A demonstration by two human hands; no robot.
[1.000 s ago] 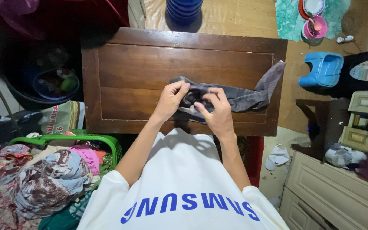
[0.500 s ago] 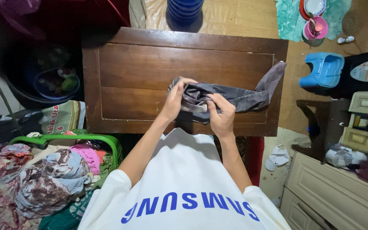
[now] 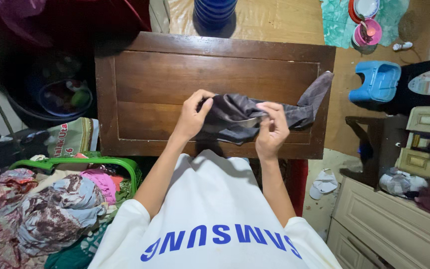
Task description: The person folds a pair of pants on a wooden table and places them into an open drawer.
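A dark grey garment (image 3: 255, 115) is lying bunched across the near half of a wooden tabletop (image 3: 175, 69), its far end trailing toward the right edge. The left hand (image 3: 191, 115) and right hand (image 3: 272, 130) are both pinching its cloth. A green laundry basket (image 3: 90, 163) of clothes is sitting nearby.

Both arms reach forward, left hand (image 3: 191, 117) and right hand (image 3: 271, 131) raised apart, fingers pinched closed.
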